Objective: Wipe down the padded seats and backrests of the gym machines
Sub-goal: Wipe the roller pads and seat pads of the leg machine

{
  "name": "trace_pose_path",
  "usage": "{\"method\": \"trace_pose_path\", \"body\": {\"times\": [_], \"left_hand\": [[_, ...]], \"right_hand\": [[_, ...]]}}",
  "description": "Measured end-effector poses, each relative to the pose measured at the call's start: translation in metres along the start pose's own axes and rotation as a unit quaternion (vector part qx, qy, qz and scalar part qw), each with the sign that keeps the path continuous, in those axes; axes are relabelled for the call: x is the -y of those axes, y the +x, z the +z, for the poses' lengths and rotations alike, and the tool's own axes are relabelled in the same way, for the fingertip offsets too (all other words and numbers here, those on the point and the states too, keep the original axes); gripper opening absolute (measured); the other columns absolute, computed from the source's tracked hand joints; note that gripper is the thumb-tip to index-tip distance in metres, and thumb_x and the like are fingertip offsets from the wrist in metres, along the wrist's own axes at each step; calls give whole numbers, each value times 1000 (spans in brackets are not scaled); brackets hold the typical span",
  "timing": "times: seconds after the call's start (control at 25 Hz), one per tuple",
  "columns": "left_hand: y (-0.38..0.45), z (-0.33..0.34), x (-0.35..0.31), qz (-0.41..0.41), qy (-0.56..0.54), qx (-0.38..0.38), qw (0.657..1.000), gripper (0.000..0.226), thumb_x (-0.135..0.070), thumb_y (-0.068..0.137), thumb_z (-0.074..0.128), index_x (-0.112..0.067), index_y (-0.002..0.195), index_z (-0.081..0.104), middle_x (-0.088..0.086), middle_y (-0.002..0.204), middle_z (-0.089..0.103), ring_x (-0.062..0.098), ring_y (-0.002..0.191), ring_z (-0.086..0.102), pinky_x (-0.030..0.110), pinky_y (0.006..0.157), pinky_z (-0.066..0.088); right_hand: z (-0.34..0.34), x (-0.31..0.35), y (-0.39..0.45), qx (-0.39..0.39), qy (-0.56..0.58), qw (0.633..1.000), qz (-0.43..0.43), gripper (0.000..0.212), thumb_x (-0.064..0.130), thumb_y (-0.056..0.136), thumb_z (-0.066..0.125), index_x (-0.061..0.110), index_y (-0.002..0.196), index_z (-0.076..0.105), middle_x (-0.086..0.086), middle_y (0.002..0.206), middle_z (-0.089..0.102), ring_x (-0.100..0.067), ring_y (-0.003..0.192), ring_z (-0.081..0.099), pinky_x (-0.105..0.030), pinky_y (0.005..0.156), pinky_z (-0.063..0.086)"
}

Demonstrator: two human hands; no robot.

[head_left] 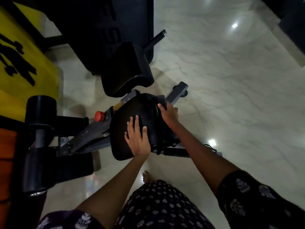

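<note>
While the left hand (pixel 137 139) lies flat on the padded seat (pixel 125 129), its fingers (pixel 136 123) are straight and slightly spread, pressing on the seat top and holding nothing. The fingers (pixel 162 107) of the right hand (pixel 168 114) are curled over a dark cloth (pixel 153 103) with a green edge, gripping it against the far right part of the seat. The cloth drapes over the seat's right side, and part of it hangs down past the seat's near right corner. The seat is black, rounded at its corners, and mounted on a grey metal frame (pixel 176 93) that extends beyond it to the far right. Directly beyond the seat stands the black padded backrest (pixel 127 70), tilted, with its lower edge just beside the seat's far edge. Left of the seat, a red knob (pixel 99 116) sits on the frame. Further left of the seat are two black roller pads (pixel 41 106), one above the other. Well to the far left of the seat is a yellow panel (pixel 24 63) bearing black figure markings. The seat and frame stand on a pale marble floor (pixel 231 80). Near the seat, a bare foot (pixel 146 176) rests on the floor, next to a patterned garment (pixel 158 205).
</note>
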State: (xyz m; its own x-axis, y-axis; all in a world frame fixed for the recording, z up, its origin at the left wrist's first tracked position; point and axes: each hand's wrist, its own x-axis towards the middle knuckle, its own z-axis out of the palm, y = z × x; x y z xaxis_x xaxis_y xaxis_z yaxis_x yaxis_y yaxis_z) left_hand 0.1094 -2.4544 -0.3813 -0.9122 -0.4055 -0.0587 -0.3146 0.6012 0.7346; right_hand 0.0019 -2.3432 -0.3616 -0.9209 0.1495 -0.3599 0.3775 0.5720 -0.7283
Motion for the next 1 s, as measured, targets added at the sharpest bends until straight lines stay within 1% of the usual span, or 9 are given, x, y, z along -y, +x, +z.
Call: {"method": "trace_pose_path", "body": {"times": [0.12,0.2,0.24,0.4,0.6,0.72,0.84,0.92,1.0], "left_hand": [[2,2,2,1,-11,-14,1000,65,-53,87,20,-28,146,32,-5,156,24,13,145,13,43,115,7],[-1,2,4,0,-11,-23,1000,66,-47,85,22,-22,144,36,-3,155,25,15,144,16,45,115,9],[-4,2,6,7,-17,-19,1000,66,-44,83,23,-22,144,37,-3,155,26,15,144,18,45,115,9],[-3,1,6,-7,-50,-16,999,61,-49,86,23,-31,144,30,-7,155,24,6,143,13,42,117,7],[0,-3,-2,-24,-56,-10,998,54,-57,86,24,-42,138,27,-21,149,20,0,142,10,36,116,3],[-4,-4,-5,-42,-70,-31,996,54,-58,86,25,-40,137,29,-17,150,24,1,141,15,38,117,6],[-4,-1,-2,-105,-58,-77,990,67,-60,83,25,-30,142,34,-5,153,29,6,141,18,45,118,5],[-5,1,-2,-160,-56,-89,981,60,-56,89,29,-31,143,35,-5,154,28,12,144,16,51,116,0],[-7,3,-4,-204,-35,-75,976,47,-48,98,31,-37,144,32,-7,156,23,14,145,12,56,114,-4]], "right_hand": [[7,17,-14,-4,-48,989,-141,53,43,93,50,22,141,42,-5,144,45,-38,127,39,-50,106,32],[10,3,-49,-10,-106,958,-267,56,47,88,44,24,140,45,4,147,42,-39,127,40,-52,101,34],[11,-9,-69,-19,-128,946,-299,56,47,88,40,24,138,46,6,147,41,-40,126,40,-52,98,35],[12,-11,-47,-4,-128,954,-271,56,51,89,32,27,138,46,11,150,36,-38,128,36,-54,100,32],[16,49,40,41,-165,955,-243,50,42,97,43,25,144,38,9,152,32,-36,130,33,-49,105,26],[12,31,21,48,-170,934,-311,51,43,96,45,28,144,37,10,154,29,-37,130,32,-49,105,28],[-1,-26,-36,71,-129,917,-371,51,46,92,43,30,141,42,9,151,34,-36,126,36,-54,103,33],[-8,-53,-55,75,-102,908,-399,50,47,91,41,29,138,45,8,148,40,-33,120,41,-54,96,41],[-8,-50,-41,77,-105,902,-413,48,47,91,41,29,134,50,6,146,43,-33,114,44,-52,91,43]]}}
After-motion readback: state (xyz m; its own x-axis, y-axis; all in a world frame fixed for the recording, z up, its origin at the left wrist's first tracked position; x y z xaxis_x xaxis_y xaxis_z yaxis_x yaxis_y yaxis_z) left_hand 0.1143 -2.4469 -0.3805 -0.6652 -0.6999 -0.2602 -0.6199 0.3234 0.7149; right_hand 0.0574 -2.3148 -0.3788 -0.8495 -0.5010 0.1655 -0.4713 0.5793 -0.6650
